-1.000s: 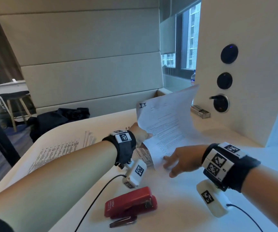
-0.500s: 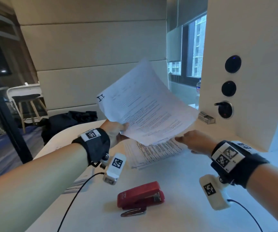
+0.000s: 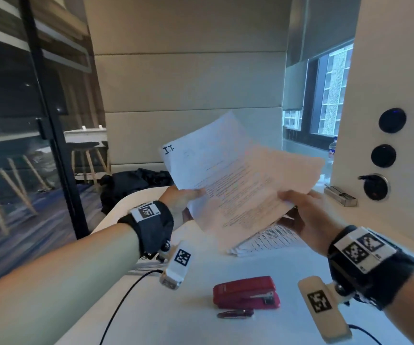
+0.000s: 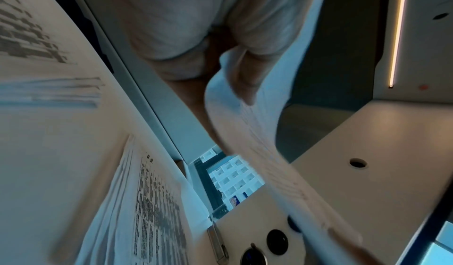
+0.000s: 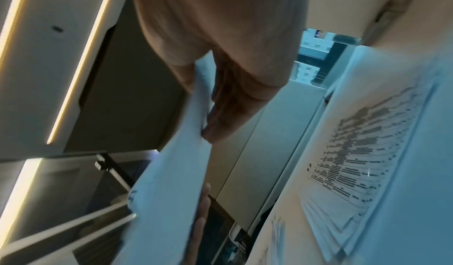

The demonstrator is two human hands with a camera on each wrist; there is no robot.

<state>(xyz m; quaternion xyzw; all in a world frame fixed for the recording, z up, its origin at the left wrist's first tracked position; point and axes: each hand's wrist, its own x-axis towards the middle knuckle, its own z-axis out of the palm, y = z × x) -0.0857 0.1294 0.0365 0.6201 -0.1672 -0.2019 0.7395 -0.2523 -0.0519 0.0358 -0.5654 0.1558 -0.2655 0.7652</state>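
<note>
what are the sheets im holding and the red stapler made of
The sheets: thin matte white paper with printed text; they bend and curl between the left hand and right hand. The red stapler: body looks like glossy plastic, going by the soft sheen, though painted metal is possible; the bare grey part at its front looks like metal.

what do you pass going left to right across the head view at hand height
Left hand → white printed sheets marked I.T., held up by both hands → right hand → small silver metal box on the table → round black wall socket with a metal rim
</note>
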